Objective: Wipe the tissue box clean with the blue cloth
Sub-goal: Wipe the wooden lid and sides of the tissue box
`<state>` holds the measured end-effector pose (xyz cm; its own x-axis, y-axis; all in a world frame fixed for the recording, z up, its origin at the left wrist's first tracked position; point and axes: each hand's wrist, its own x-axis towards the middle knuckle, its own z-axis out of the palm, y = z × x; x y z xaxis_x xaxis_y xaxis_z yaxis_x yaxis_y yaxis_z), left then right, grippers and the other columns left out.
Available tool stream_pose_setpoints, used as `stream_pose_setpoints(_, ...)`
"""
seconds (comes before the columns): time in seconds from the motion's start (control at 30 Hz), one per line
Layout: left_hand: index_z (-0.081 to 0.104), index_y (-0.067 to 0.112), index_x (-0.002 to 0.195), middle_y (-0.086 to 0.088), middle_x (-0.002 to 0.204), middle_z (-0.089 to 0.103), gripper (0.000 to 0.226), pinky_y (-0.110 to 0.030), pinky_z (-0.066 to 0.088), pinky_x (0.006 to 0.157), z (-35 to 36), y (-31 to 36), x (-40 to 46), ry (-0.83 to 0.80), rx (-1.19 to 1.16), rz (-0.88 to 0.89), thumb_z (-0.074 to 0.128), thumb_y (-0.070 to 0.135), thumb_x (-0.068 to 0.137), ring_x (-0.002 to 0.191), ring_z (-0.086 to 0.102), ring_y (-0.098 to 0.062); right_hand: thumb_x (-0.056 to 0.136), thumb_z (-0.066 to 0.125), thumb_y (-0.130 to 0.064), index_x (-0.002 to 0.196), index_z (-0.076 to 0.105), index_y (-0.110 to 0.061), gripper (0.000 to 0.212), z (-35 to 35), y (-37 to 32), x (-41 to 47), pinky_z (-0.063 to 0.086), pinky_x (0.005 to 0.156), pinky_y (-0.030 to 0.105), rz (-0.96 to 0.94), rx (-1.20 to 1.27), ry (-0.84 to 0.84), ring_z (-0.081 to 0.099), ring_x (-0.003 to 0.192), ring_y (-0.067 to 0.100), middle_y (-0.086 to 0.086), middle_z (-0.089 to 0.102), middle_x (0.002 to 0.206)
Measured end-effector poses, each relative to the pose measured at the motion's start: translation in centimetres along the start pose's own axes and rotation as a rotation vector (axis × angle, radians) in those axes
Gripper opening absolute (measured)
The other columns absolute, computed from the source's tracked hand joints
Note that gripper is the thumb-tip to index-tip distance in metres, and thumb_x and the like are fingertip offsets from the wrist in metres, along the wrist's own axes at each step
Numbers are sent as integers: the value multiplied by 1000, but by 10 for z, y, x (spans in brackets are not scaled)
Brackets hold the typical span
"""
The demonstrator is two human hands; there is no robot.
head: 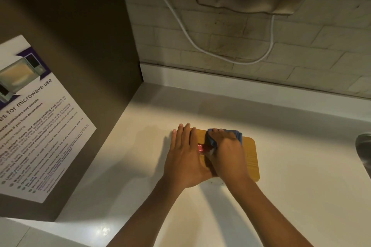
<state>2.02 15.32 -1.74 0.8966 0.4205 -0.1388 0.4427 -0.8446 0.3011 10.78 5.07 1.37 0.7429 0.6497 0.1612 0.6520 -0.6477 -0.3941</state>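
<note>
Head view shows the tissue box (pixel 249 158) lying flat on the white worktop (pixel 301 186), with the left hand (pixel 186 158) spread flat over the box's left end and the right hand (pixel 226 152) bunching the blue cloth (pixel 237 135) on the box's far edge. Good wiping probably needs steady left-hand pressure and overlapping strokes toward the box's uncovered right end.

White countertop (pixel 281 196) fills the lower frame, lit brightest across its middle, with a low white upstand (pixel 220 78) along its far edge. Behind it, from 11 to 3 o'clock, a pale brick-pattern tiled wall (pixel 301 50) carries a looping white cable (pixel 200 46). At 9 o'clock a dark brown side panel (pixel 84 46) bears a microwave-use notice (pixel 36 122).
</note>
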Motion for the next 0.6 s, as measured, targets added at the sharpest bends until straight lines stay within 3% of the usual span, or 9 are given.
stream_pose_setpoints(0.07, -17, 17, 162, -4, 172, -20, 144, -45, -13, 128, -6, -4, -1, -50, -108, 40, 51, 98, 65, 157, -25, -26, 84, 72, -19, 110, 66, -17, 27, 5, 0, -2, 47, 88, 25, 11, 33, 11, 63, 92, 19, 2, 67, 100)
stream_pose_setpoints(0.13, -22, 22, 161, 3, 171, -24, 145, -40, -14, 124, -17, -15, -4, -108, -267, 68, 73, 80, 68, 155, -29, -19, 78, 78, -25, 107, 68, -21, 31, 3, 2, -4, 47, 83, 22, -13, 22, 16, 63, 89, 16, -2, 68, 97)
stream_pose_setpoints(0.23, -24, 31, 160, 13, 169, -25, 147, -47, -2, 129, -35, -45, -3, -212, -372, 42, 76, 77, 62, 155, -24, -14, 80, 76, -38, 106, 66, -25, 31, -3, 3, -2, 39, 75, 13, -43, -9, -10, 59, 87, 10, -7, 66, 97)
stream_pose_setpoints(0.33, -17, 42, 160, 20, 170, -15, 148, -51, 19, 128, -42, -74, 4, -282, -438, 22, 83, 75, 56, 159, -5, -16, 80, 75, -36, 105, 67, -24, 29, -10, -2, 0, 35, 67, 9, -37, -5, -46, 58, 80, 7, -6, 68, 97)
stream_pose_setpoints(0.47, 9, 58, 151, 19, 160, 30, 130, -51, 47, 113, -32, -82, 7, -337, -495, 27, 93, 65, 53, 146, 38, -17, 78, 78, -29, 108, 68, -22, 33, -10, -7, 4, 42, 69, 13, 43, 45, -50, 63, 79, 11, -3, 70, 97)
stream_pose_setpoints(0.53, 17, 63, 144, 20, 148, 42, 118, -48, 53, 106, -21, -84, 8, -306, -525, 32, 93, 61, 53, 135, 48, -13, 85, 70, -19, 111, 65, -26, 27, -1, -17, 7, 49, 82, 20, 101, 3, -25, 63, 83, 12, -3, 68, 99)
stream_pose_setpoints(0.6, 21, 68, 138, 28, 141, 45, 113, -38, 53, 105, -16, -86, 8, -228, -559, 72, 96, 57, 54, 132, 49, -6, 89, 58, -10, 108, 64, -25, 25, 10, -35, 9, 43, 97, 30, 79, -32, 18, 60, 94, 16, -3, 66, 100)
